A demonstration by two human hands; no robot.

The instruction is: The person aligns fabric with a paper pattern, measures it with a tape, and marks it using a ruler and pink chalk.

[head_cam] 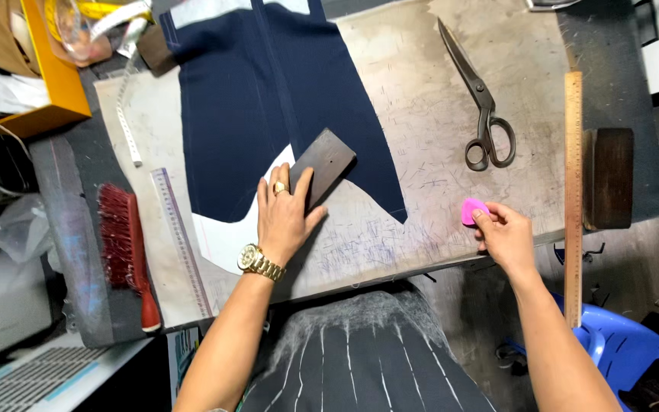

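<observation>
A navy cloth piece (268, 91) lies flat on the marked cutting board (436, 206), with a white pattern piece (226, 233) under its lower edge. My left hand (284, 217), with a ring and a gold watch, rests on a dark wooden block (326, 160) that sits on the cloth's lower edge. My right hand (505, 236) holds a pink tailor's chalk (473, 211) over the board's near right corner, apart from the cloth.
Large scissors (482, 107) lie on the board's right part. A long wooden ruler (573, 198) and a second wooden block (609, 177) sit at the right edge. Left are a clear ruler (181, 240), a red brush (127, 248), a tape measure (127, 126) and a yellow box (55, 84). A blue stool (627, 351) stands below right.
</observation>
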